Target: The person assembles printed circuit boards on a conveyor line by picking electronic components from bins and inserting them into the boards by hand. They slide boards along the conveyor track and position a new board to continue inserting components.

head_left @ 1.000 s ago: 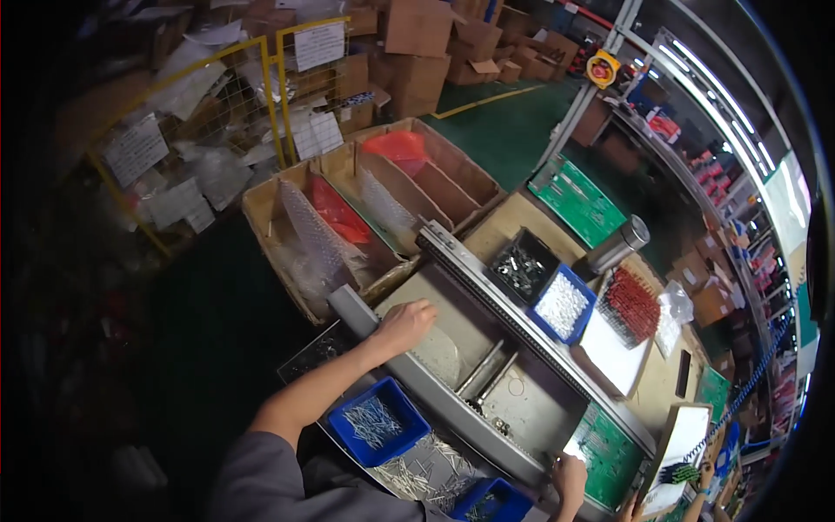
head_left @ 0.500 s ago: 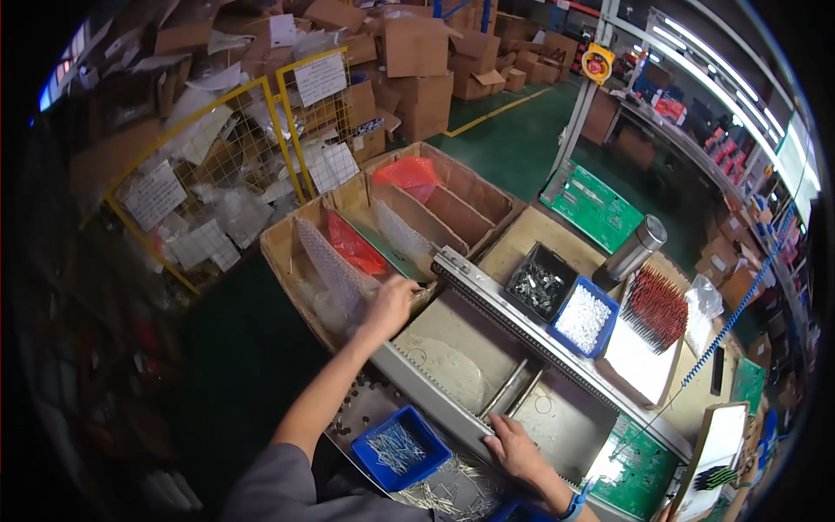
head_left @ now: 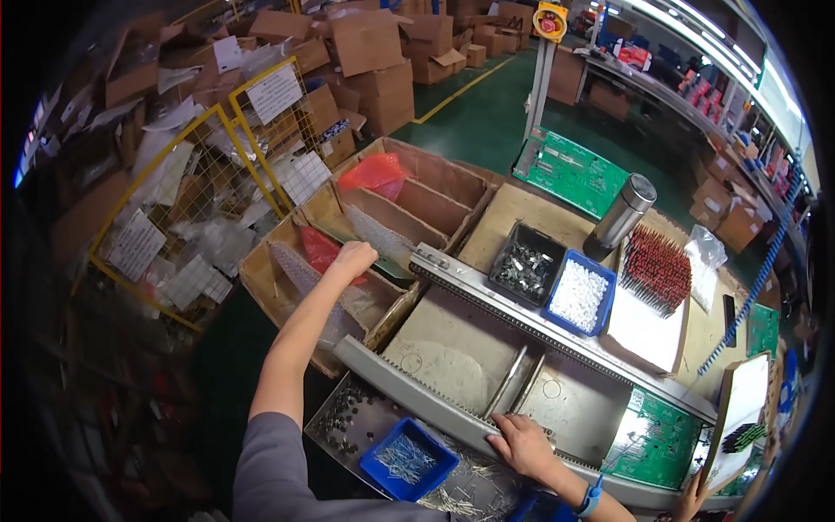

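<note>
My left hand (head_left: 355,259) is over the divided cardboard box (head_left: 261,277), next to red bubble wrap (head_left: 320,249). Its fingers are curled together. A green circuit board (head_left: 390,271) shows partly beside it in the box; whether the fingers grip it is hidden. On the near metal conveyor rail (head_left: 435,393) lies my right hand (head_left: 524,445), fingers stretched out and holding nothing, with a blue strap (head_left: 591,498) at the wrist. Right of that hand, a populated green circuit board (head_left: 657,439) sits between the rails.
Beyond the far rail stand a black bin of dark parts (head_left: 527,265), a blue bin of white pieces (head_left: 578,294), red-topped components (head_left: 658,268) and a steel flask (head_left: 622,213). A blue bin of pins (head_left: 409,459) sits near me. Another person's hand (head_left: 691,503) holds a tray (head_left: 738,418).
My left hand has moved from the box's near edge farther over the box, its arm stretching out. My right hand stays on the rail. The whole view has shifted.
</note>
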`<state>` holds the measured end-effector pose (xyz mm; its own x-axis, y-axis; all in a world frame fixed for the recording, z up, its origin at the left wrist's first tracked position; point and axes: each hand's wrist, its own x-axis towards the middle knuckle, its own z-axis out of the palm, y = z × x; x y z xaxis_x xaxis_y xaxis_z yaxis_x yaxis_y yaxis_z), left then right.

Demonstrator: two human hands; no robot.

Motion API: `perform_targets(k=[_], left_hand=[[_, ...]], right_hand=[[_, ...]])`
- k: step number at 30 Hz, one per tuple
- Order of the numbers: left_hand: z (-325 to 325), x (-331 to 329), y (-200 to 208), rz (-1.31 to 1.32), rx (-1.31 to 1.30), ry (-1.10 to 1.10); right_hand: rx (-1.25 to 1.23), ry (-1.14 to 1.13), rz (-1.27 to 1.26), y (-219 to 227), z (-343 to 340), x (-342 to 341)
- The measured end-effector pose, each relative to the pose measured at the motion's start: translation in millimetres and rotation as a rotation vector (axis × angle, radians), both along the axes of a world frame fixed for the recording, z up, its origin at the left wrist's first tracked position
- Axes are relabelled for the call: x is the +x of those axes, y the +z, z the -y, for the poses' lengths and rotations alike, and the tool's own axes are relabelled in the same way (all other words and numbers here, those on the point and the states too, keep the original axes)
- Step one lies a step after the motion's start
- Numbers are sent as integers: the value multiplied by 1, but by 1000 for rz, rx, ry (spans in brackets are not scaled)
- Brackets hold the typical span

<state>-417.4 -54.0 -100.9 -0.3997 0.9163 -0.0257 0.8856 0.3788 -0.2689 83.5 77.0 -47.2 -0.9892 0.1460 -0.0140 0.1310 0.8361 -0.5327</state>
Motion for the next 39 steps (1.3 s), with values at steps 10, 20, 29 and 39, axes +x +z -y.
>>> perform_targets(k=[10, 20, 29, 39], left_hand=[[14, 5, -12, 1, -20, -51], [139, 81, 134, -36, 384, -102], [156, 239, 235, 136, 550, -345], [55, 321, 174, 309, 782, -690]], right_hand=[[10, -14, 16, -3, 4, 1], [-140, -20, -30, -9, -5, 1], [-611, -225, -283, 61, -63, -21], [-1824, -408, -529, 48, -51, 44]])
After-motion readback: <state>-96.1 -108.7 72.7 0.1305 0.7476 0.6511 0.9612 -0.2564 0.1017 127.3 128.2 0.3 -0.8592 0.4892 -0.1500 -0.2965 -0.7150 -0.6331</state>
